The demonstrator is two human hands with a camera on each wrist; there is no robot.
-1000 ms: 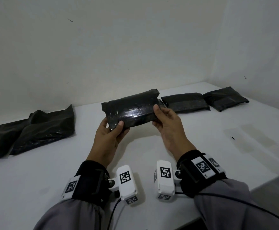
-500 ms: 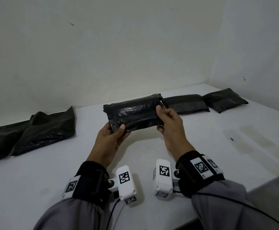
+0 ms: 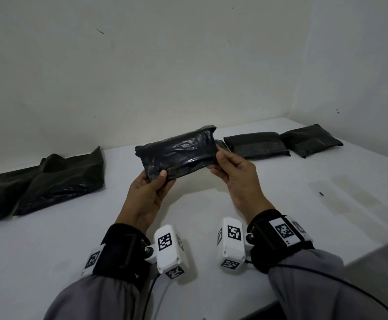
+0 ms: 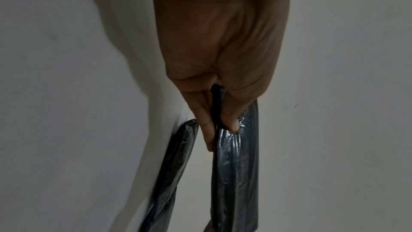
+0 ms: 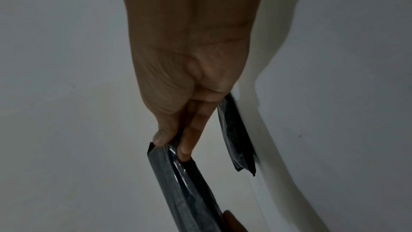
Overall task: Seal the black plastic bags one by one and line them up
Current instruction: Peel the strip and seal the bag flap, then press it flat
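Note:
I hold a folded, shiny black plastic bag (image 3: 179, 153) in the air above the white table (image 3: 211, 204). My left hand (image 3: 151, 188) pinches its lower left corner, thumb on top; the left wrist view shows thumb and fingers clamped on that bag (image 4: 234, 165). My right hand (image 3: 232, 172) pinches the right end, and in the right wrist view the bag (image 5: 178, 179) sits between thumb and fingers. Two sealed bags lie in a row at the back right, one nearer (image 3: 256, 144) and one further right (image 3: 311, 140). A third dark edge (image 3: 222, 144) peeks out behind my right hand.
Several flat, unsealed black bags (image 3: 50, 181) lie overlapped at the left of the table. Pale walls (image 3: 188, 65) close the table at the back and right. The table's near right edge (image 3: 303, 294) runs by my right sleeve.
Both hands have carried the bag slightly down and toward the row at the back right; the grip on both ends stays the same.

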